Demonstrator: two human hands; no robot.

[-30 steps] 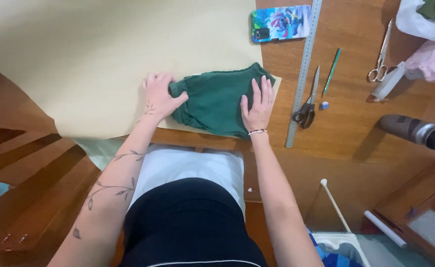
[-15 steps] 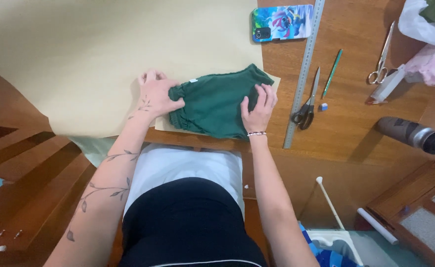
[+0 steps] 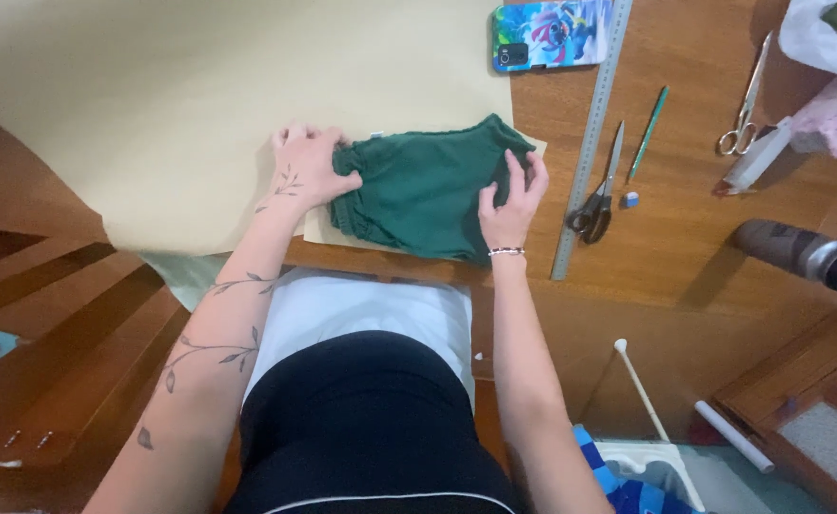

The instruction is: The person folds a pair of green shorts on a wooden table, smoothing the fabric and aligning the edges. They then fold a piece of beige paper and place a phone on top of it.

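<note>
Looking down from my head, one green garment (image 3: 428, 190) lies bunched on the near edge of a big sheet of tan paper (image 3: 199, 105), close to my body. My left hand (image 3: 306, 167) sits on its left end, fingers curled and pinching a fold of the cloth. My right hand (image 3: 512, 200) presses on its right end, fingers loosely bent with the tips on the fabric; I cannot tell whether they grip it.

To my right on the wooden table (image 3: 685, 247) I count one steel ruler (image 3: 591, 133), two pairs of scissors, black-handled (image 3: 599, 195) and silver (image 3: 744, 100), one green pencil (image 3: 647, 133), one phone in a colourful case (image 3: 551, 33) and one dark bottle (image 3: 799, 252) on its side. Nothing covers the garment but my hands.
</note>
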